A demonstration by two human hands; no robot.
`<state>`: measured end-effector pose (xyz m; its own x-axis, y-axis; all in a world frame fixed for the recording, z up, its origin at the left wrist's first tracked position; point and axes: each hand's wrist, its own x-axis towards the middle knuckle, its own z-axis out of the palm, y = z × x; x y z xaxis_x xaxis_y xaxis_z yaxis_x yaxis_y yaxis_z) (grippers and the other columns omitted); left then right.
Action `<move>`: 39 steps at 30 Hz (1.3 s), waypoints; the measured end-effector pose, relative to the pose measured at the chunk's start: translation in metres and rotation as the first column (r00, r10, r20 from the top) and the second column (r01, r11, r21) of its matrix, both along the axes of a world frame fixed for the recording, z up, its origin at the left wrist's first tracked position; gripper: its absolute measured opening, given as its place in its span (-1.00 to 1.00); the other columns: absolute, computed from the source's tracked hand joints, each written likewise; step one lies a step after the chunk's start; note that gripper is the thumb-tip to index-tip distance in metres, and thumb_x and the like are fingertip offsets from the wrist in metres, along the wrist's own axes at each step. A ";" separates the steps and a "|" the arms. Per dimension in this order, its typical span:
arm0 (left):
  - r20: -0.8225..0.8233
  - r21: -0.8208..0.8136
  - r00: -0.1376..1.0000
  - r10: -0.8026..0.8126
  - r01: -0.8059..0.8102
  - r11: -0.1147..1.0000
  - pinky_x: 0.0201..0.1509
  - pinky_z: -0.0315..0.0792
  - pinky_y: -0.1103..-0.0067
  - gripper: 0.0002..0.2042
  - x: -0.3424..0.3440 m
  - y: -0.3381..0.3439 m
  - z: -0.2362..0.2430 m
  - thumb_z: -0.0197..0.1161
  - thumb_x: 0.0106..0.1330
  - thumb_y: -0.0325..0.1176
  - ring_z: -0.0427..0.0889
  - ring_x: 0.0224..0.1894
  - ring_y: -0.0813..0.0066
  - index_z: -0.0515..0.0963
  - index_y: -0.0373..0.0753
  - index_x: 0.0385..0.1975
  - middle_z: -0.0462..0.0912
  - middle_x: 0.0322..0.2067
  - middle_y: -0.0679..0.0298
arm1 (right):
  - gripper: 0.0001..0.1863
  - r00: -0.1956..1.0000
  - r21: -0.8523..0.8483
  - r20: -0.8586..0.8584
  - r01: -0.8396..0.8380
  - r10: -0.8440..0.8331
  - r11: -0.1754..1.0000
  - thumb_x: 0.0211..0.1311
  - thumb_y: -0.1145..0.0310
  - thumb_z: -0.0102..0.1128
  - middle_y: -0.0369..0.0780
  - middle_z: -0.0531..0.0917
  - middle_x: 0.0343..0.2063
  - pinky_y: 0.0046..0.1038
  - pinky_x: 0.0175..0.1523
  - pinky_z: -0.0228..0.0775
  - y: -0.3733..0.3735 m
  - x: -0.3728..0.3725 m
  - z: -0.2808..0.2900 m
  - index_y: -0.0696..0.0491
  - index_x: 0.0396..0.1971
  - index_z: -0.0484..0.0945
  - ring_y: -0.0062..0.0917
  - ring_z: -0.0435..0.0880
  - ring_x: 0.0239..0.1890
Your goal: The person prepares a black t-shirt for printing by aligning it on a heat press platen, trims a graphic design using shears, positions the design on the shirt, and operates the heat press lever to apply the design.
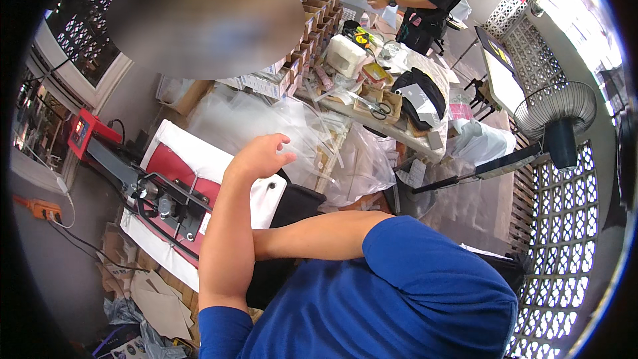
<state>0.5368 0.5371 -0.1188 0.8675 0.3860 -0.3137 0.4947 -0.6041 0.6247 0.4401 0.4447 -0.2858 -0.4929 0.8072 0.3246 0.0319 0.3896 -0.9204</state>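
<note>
My left hand is raised over the work area, thumb and forefinger apart, with nothing seen between them. Beneath it lies a white fabric piece with a dark eyelet, beside a black cloth. My right forearm crosses to the left behind my left forearm, which hides the right hand. Left of my arm stands a heat press with a red plate, black metal frame and red control box. White material shows around the plate.
Clear plastic sheets spread past my hand. Cardboard bins rise behind them. A table holds scissors and a black bag. A fan stands right. A co-worker in black is at the back. Cardboard pieces lie lower left.
</note>
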 end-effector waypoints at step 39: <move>0.430 -0.474 -0.490 0.758 -0.837 -0.272 -0.12 0.44 0.54 -0.65 -0.438 -0.169 -0.148 0.12 0.49 -0.10 0.52 -0.25 0.51 0.57 -0.28 -0.03 0.62 -0.24 0.31 | -0.91 0.461 0.500 0.094 0.745 -0.882 0.442 0.20 0.51 0.22 -0.09 0.64 -0.25 -0.26 0.00 0.44 -0.042 0.204 0.119 0.15 -0.30 0.60 -0.20 0.61 -0.19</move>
<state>0.0987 0.3684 -0.2670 -0.6725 0.7384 -0.0510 0.1119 0.1695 0.9791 0.6438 0.4024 -0.1668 0.2173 0.7396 0.6370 0.7490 0.2921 -0.5947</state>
